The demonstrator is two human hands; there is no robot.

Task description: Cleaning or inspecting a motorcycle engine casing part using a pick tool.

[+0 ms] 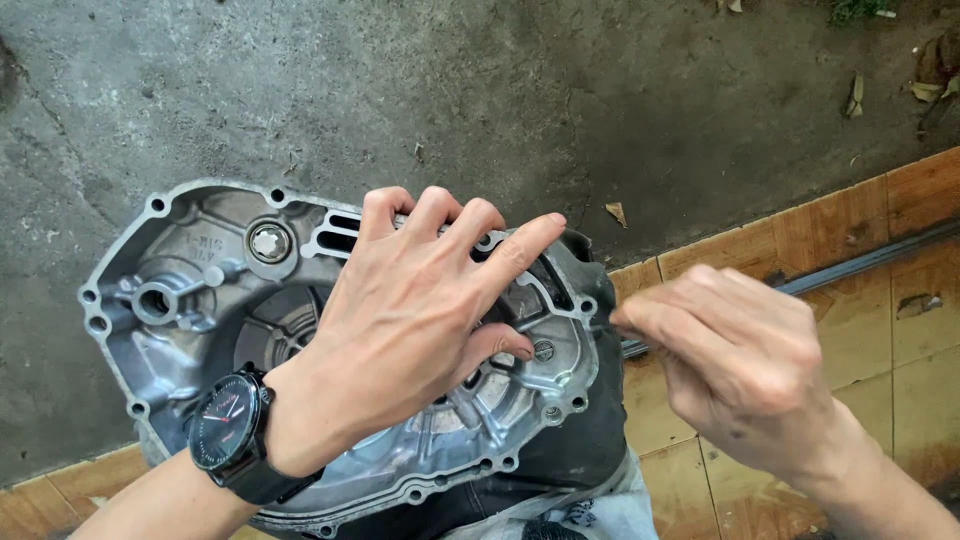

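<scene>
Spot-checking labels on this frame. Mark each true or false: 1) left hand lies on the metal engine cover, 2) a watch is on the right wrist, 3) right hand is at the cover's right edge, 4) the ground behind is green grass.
1) True: the left hand rests spread on the engine cover.
2) False: the black watch is on the left wrist.
3) True: the right hand pinches its fingertips at the cover's right edge.
4) False: it is grey concrete, with brown tiles at right.

Grey cast-metal engine cover (200,300) lies tilted, ribbed inside up.
</scene>
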